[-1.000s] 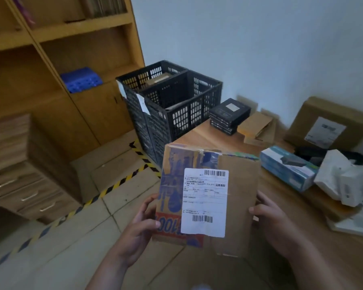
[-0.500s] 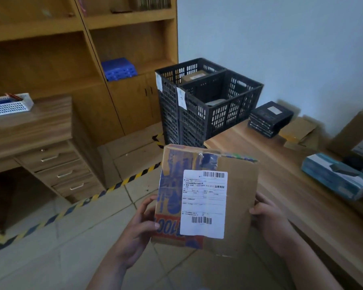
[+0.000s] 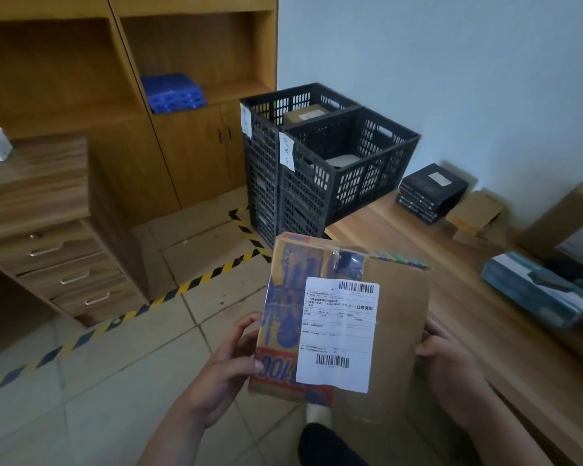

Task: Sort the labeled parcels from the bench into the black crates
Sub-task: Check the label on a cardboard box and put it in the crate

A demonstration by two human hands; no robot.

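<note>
- A person held a cardboard parcel (image 3: 347, 317) upright in the lower centre of the frame, its white shipping label (image 3: 339, 334) facing the camera.
- The left hand (image 3: 229, 368) gripped the parcel's left edge, thumb curled over the printed front and fingers behind it.
- The right hand (image 3: 448, 361) gripped the right edge, thumb just over the front; its other fingers were hidden behind the box.
- The parcel sat between the two hands, touching both, held in the air over the tiled floor (image 3: 115, 381) and beside the wooden worktop (image 3: 451, 284) at the right.
- The step in hand looked like reading the label to choose a destination.
- Two black crates (image 3: 350, 169) stood in the upper centre, well apart from the parcel, each with a handwritten paper tag on its near face. The farther crate held a brown box; the nearer held something pale.
- The next move probably called for matching label to tag, carrying the parcel forward and up over a crate's rim, then lowering it in.
- More boxes lay on the worktop at the right, unsorted.
</note>
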